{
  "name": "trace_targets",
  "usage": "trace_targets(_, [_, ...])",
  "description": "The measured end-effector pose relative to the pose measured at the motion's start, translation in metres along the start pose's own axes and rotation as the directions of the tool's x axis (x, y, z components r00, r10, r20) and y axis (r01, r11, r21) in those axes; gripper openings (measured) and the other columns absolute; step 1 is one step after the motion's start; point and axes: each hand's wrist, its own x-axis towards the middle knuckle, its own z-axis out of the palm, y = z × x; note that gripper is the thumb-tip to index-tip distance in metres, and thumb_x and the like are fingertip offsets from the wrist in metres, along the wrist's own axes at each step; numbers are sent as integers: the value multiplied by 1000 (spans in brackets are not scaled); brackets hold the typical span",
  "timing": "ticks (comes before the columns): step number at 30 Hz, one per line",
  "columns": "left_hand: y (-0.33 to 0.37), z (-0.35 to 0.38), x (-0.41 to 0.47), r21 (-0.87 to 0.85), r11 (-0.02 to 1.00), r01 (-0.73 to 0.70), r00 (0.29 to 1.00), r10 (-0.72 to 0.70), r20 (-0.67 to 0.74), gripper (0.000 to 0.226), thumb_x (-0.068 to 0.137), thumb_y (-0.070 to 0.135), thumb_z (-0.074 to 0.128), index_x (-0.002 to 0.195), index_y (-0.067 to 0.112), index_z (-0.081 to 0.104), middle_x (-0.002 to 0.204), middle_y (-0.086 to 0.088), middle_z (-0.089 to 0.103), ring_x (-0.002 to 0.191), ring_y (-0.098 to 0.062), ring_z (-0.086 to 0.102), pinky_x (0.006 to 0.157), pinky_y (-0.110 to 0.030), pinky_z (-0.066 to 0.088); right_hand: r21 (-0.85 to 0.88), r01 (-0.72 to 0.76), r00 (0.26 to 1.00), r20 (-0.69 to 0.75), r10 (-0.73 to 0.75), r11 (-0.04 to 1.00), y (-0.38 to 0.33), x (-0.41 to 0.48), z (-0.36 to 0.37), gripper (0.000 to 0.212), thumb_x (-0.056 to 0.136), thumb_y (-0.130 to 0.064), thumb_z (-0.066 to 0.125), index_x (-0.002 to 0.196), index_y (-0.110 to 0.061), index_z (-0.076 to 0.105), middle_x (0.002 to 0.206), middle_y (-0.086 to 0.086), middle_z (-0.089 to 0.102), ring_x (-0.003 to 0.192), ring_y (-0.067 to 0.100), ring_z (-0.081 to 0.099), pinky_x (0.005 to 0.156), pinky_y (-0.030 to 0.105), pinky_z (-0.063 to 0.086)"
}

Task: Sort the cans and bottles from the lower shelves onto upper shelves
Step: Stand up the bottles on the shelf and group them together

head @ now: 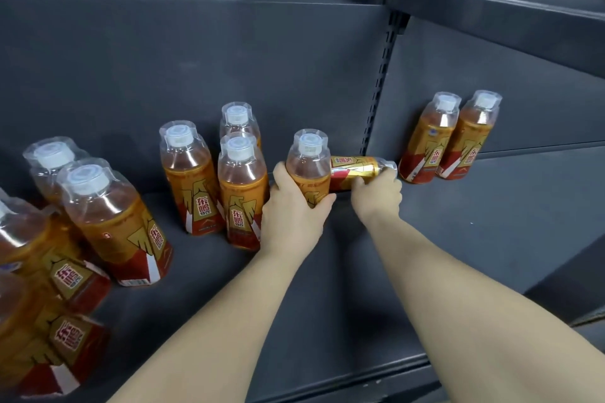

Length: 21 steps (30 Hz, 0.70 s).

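Behind bottle (309, 163), can (355, 170) partly under right hand (376, 195)

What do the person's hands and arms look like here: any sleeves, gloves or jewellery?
The left hand and the right hand are bare: no gloves, rings or watch show. Both forearms are uncovered, with no sleeve in view.
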Motion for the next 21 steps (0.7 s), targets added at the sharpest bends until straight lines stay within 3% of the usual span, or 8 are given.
trace_targets(9, [3, 14, 12, -6, 1000, -21, 1000, 21, 13, 93, 83, 52, 74, 148, 18, 17, 135, -6, 54, 117, -27, 60, 93, -37, 52, 93, -143, 985, -80, 150, 985, 0, 36, 2, 69, 99, -38, 55, 153, -10, 21, 152, 17, 34, 138, 37, 34, 107, 45, 37])
trace_targets(21, [0, 21, 17, 5, 999, -47, 999, 47, 8, 93, 83, 55, 72, 149, 21, 15, 138, -2, 50, 119, -25, 58, 95, -39, 54, 71, -178, 980, -80, 183, 982, 7, 53, 12, 66, 100, -53, 45, 147, -9, 30, 144, 15, 47, 134, 35, 36, 104, 45, 38])
